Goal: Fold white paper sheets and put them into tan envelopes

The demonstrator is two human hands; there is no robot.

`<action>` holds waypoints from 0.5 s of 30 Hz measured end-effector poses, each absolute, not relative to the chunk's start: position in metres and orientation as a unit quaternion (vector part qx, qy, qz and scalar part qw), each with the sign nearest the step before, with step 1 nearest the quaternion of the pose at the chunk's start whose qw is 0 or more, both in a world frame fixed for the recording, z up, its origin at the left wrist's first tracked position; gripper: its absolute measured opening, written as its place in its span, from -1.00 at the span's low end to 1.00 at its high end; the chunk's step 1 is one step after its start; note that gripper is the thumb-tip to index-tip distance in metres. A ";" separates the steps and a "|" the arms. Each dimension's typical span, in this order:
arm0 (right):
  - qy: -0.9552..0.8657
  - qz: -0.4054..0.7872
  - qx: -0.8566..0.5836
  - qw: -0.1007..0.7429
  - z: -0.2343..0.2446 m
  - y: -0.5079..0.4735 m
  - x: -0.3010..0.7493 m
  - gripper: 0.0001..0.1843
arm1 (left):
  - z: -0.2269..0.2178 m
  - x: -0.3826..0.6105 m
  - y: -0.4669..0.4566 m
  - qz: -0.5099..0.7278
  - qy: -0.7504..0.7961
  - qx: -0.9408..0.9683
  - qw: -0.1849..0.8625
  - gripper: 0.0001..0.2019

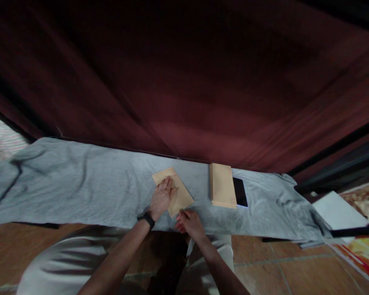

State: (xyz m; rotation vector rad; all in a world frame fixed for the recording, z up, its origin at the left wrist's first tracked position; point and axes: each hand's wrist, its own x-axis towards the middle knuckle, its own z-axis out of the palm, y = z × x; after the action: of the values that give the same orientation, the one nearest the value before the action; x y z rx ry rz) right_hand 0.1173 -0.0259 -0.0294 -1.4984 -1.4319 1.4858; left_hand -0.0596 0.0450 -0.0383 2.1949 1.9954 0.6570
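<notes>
A flat brown paper piece (182, 196), like an envelope or a paper bag, lies at a slant on the grey cloth. My left hand (162, 196) rests flat across its upper left part, fingers stretched out and palm down. At the paper's lower edge is my right hand (189, 222), its fingers curled and closed. Whether those fingertips pinch the paper's edge I cannot make out. To the right sits a neat stack of similar brown paper pieces (223, 185), partly over a dark flat device (240, 191) like a phone or tablet.
Grey cloth (110, 180) covers a long, narrow surface in front of my knees. Dark red fabric (184, 102) rises right behind it. A white flat object (340, 211) and a colourful printed item (364, 254) are at the far right. Tiled floor (264, 266) shows below.
</notes>
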 end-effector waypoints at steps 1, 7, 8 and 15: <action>-0.605 0.468 -0.575 0.291 -0.028 -0.027 0.123 -0.61 | -0.036 -0.062 0.051 0.212 0.658 0.721 0.047 -0.43; -0.815 0.093 -0.510 0.260 -0.029 -0.034 0.144 -0.51 | -0.033 -0.069 0.086 0.189 0.658 0.728 0.046 -0.40; -0.825 0.077 -0.504 0.244 -0.032 -0.034 0.143 -0.48 | -0.033 -0.069 0.091 0.182 0.659 0.729 0.048 -0.40; -0.819 0.074 -0.517 0.236 -0.052 -0.031 0.142 -0.38 | -0.036 -0.056 0.105 0.172 0.626 0.758 0.063 -0.43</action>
State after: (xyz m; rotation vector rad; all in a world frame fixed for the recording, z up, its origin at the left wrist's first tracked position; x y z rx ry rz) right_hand 0.1420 -0.0313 -0.0520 -1.4192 -2.2469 0.2038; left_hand -0.0559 0.1046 -0.0363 2.2909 1.8918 0.5208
